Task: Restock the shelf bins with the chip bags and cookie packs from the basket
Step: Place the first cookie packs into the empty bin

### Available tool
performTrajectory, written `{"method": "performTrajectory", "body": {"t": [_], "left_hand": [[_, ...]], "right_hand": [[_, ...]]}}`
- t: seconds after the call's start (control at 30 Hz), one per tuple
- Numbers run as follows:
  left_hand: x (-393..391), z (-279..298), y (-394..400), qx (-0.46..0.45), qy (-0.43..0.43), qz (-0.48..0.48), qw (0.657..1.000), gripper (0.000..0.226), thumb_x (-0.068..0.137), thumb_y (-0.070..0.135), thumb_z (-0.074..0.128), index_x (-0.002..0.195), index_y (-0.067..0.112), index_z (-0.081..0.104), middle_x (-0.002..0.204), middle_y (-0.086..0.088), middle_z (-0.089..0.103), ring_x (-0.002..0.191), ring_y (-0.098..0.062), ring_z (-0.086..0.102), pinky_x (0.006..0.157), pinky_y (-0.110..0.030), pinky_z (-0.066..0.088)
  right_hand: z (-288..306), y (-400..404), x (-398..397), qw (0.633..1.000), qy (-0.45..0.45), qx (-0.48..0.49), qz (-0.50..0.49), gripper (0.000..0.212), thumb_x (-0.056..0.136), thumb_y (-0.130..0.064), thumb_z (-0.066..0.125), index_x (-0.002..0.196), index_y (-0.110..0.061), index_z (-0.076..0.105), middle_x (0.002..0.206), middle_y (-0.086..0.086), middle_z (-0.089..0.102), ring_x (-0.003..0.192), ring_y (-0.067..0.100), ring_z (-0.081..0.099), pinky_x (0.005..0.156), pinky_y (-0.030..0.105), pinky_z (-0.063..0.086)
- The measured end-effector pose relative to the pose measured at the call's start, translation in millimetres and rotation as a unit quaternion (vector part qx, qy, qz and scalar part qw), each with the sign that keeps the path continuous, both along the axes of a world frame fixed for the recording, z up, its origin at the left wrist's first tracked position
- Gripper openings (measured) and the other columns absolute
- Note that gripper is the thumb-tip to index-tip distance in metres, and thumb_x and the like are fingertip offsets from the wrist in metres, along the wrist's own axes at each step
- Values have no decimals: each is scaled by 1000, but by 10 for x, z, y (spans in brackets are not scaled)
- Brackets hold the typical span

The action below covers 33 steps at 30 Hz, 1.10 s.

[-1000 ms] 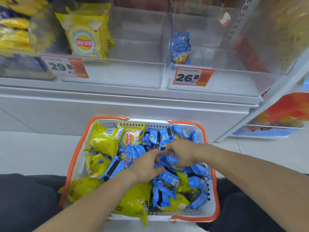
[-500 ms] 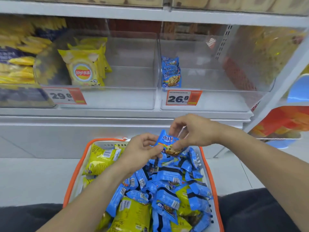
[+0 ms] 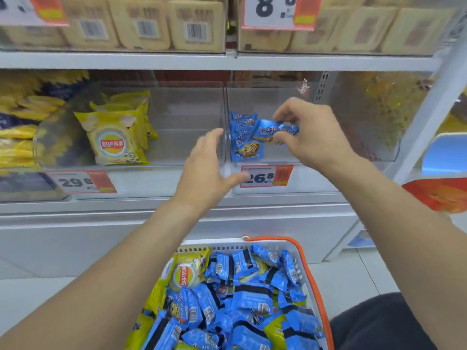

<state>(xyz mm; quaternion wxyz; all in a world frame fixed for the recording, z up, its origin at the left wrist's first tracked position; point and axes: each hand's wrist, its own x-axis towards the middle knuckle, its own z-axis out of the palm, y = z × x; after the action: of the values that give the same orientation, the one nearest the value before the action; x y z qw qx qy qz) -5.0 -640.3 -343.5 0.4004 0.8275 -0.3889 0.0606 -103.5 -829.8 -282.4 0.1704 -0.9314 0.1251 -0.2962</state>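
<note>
Fingers (image 3: pixel 283 114) of the right hand (image 3: pixel 313 132) pinch a blue cookie pack (image 3: pixel 271 130) at the clear right bin (image 3: pixel 353 152), beside stacked packs (image 3: pixel 246 140). Left hand (image 3: pixel 207 170) hovers spread, holding nothing. Below, the basket (image 3: pixel 313 279) holds cookie packs and chip bags.

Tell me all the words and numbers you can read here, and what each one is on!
"Lay's", then unclear characters: yellow chip bag in the left clear bin.
"29.8": orange-and-white price tag under that bin.
"26.8", first digit partly behind the left hand: price tag under the cookie bin.
"8.8": top-shelf price tag.
Too blurred: blue cookie pack in the right hand, basket packs, beige-package barcodes.
</note>
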Motion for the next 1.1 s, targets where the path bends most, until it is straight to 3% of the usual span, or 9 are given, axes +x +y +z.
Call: {"method": "performTrajectory", "body": {"t": [0.13, 0.2, 0.33, 0.47, 0.63, 0.77, 0.93, 1.03, 1.1], "left_hand": [[18, -298, -79, 126, -177, 76, 973, 105, 74, 60, 74, 153, 12, 26, 126, 0, 56, 115, -23, 52, 93, -33, 30], [-1, -371, -97, 127, -223, 111, 960, 103, 76, 59, 72, 152, 7, 28, 118, -2, 58, 108, -25, 52, 90, -33, 30], [24, -412, -77, 104, -250, 107, 957, 94, 82, 55, 66, 152, 6, 28, 111, -2, 58, 102, -26, 52, 89, -35, 33], [52, -441, -34, 110, -251, 90, 957, 93, 84, 50, 67, 153, 5, 25, 113, -4, 57, 104, -25, 52, 90, -36, 36], [49, -430, -39, 107, -258, 90, 956, 91, 83, 47, 68, 152, 3, 27, 115, -5, 58, 106, -25, 52, 90, -37, 38], [54, -420, -34, 115, -256, 81, 956, 92, 82, 45, 69, 152, 3, 27, 114, -4, 57, 106, -25, 52, 90, -37, 36], [77, -402, 12, 85, -225, 35, 970, 89, 79, 32, 70, 151, 0, 29, 128, -11, 53, 118, -29, 48, 101, -35, 30], [-112, -357, 137, -56, -165, 49, 984, 64, 82, 12, 63, 141, -1, 42, 145, -19, 38, 137, -34, 37, 115, -40, 31], [-352, -443, 269, -134, -129, 76, 980, 45, 83, 3, 62, 126, 3, 53, 138, -15, 40, 130, -28, 44, 109, -33, 37]], "right_hand": [[-197, -104, 386, 998, 55, 20, -27, 27, 75, -15, 83, 97, -22, 69, 98, -4, 71, 99, 19, 65, 91, 36, 52], [-251, -121, 568, 996, 81, 24, -38, 24, 74, -13, 83, 93, -22, 70, 98, 0, 72, 101, 23, 64, 90, 38, 52], [-312, -141, 879, 986, 162, 4, -38, 21, 70, -7, 78, 84, -22, 74, 92, 0, 73, 91, 23, 67, 82, 33, 55], [-450, -135, 1058, 978, 208, -13, -18, 22, 72, -9, 79, 92, -17, 77, 98, 2, 73, 98, 23, 64, 88, 35, 53], [-488, -149, 1061, 975, 220, -6, -12, 26, 75, -11, 80, 101, -12, 78, 106, 5, 73, 98, 23, 66, 89, 34, 54], [-421, -190, 938, 975, 219, 16, 15, 30, 79, -17, 81, 109, -13, 75, 114, 2, 70, 93, 15, 60, 83, 23, 45], [-250, -164, 682, 993, 111, 36, 20, 16, 87, -13, 70, 102, -18, 75, 98, -3, 67, 87, 11, 61, 82, 26, 50], [-238, 82, 439, 995, -65, 64, 40, 9, 88, -9, 66, 91, -15, 72, 88, -3, 66, 73, 4, 59, 73, 17, 47], [-325, 336, 220, 981, -167, 60, 77, 5, 88, -4, 63, 89, -7, 67, 83, 1, 62, 68, 7, 55, 69, 13, 41]]}}
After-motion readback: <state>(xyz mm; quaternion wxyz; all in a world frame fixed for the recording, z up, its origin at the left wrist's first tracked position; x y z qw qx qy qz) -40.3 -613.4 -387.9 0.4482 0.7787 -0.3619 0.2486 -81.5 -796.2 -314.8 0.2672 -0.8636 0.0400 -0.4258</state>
